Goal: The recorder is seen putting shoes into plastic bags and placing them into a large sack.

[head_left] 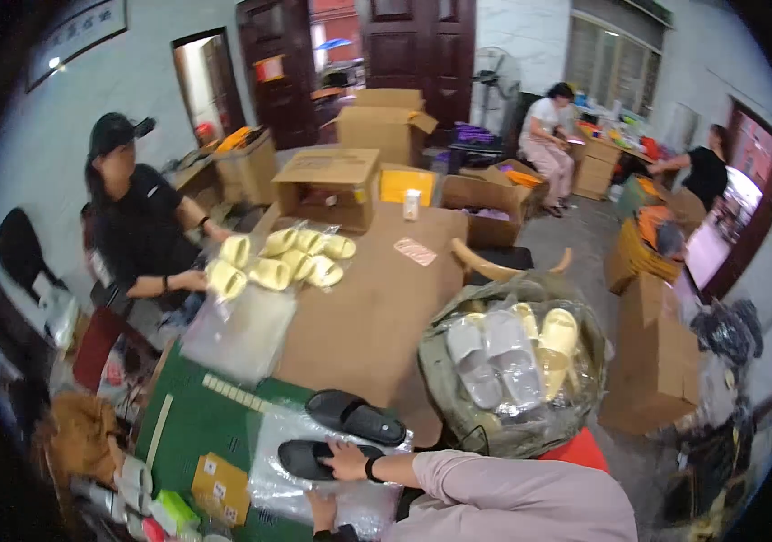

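On a stack of clear plastic bags point(270, 470) at the table's near edge lie two black slippers. My right hand point(346, 461) reaches in from the right and grips the nearer black slipper point(303, 459) around its middle. Just beyond it rests the other black slipper point(359, 417), apart from my fingers. Low in the picture, my left hand point(322, 508) is at the near part of the bags; its fingers are too blurred to read.
Across the table, a person point(137, 208) handles pale yellow slippers point(226, 280) beside more wrapped pairs. A large sack point(435, 361) at right holds bagged grey and yellow slippers. Cardboard boxes point(327, 185) stand at the far end. Bottles and small items crowd the lower left.
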{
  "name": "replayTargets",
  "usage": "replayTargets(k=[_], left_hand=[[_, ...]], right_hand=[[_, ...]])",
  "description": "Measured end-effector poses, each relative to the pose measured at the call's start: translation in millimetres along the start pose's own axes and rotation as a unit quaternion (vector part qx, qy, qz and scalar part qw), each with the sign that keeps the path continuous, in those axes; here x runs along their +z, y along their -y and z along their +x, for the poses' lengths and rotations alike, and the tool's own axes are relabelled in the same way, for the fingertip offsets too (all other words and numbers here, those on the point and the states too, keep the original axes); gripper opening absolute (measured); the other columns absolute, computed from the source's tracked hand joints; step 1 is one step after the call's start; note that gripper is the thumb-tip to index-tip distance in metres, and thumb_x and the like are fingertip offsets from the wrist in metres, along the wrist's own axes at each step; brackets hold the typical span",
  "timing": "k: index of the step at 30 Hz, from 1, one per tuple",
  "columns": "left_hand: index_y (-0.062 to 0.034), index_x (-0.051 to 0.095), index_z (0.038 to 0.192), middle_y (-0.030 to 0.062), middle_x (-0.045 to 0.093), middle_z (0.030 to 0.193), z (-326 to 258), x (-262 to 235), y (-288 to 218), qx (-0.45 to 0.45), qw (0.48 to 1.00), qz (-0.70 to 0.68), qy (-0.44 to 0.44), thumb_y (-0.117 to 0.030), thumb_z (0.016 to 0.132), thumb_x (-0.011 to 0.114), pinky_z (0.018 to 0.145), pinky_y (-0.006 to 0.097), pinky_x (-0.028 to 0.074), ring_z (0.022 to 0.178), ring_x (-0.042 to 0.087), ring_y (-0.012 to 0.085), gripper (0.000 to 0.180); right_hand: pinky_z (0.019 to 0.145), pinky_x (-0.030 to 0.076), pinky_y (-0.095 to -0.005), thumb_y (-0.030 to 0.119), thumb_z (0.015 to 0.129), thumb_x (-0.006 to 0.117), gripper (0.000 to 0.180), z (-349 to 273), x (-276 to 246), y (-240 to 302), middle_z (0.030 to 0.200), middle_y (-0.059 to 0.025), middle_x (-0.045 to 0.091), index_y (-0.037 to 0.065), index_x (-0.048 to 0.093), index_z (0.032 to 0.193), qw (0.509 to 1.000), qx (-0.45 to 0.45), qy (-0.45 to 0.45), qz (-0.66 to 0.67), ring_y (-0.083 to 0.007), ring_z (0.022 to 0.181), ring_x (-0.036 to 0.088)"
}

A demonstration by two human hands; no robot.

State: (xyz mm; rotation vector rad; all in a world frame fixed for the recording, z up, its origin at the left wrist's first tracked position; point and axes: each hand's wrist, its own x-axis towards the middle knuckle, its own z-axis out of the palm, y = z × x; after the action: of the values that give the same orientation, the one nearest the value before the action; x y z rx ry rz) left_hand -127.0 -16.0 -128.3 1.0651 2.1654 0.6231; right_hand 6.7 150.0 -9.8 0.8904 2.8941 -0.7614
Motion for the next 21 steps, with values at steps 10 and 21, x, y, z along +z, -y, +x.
replayTargets(k=[10,21], left_hand=[[-0.0054,0.026,0.138,0.0308,0.028,0.136,-26,-32,-56,0.039,0.996,-0.028,0.077,-0.033,0.081,0.058,0.108,0.048,0.012,0.13,0.016,0.045,0.071],[-0.0323,0.037,0.134,0.0284,0.021,0.14,-46,-26,-42,-0.031,0.983,0.095,0.153,-0.047,0.09,0.038,0.104,0.054,0.021,0.129,0.019,0.0461,0.047]], right_hand=[[0.079,0.042,-0.0495,0.027,0.074,0.058,0.045,16,-8,-11,0.104,-0.0185,0.056,0.007,0.053,0.113,0.999,0.025,0.018,-0.02,-0.0362,0.099,0.053],[0.086,0.042,-0.0441,0.023,0.076,0.058,0.047,8,-3,-13,0.112,-0.0209,0.053,-0.002,0.051,0.115,0.994,-0.071,-0.031,0.08,-0.0374,0.104,0.049]])
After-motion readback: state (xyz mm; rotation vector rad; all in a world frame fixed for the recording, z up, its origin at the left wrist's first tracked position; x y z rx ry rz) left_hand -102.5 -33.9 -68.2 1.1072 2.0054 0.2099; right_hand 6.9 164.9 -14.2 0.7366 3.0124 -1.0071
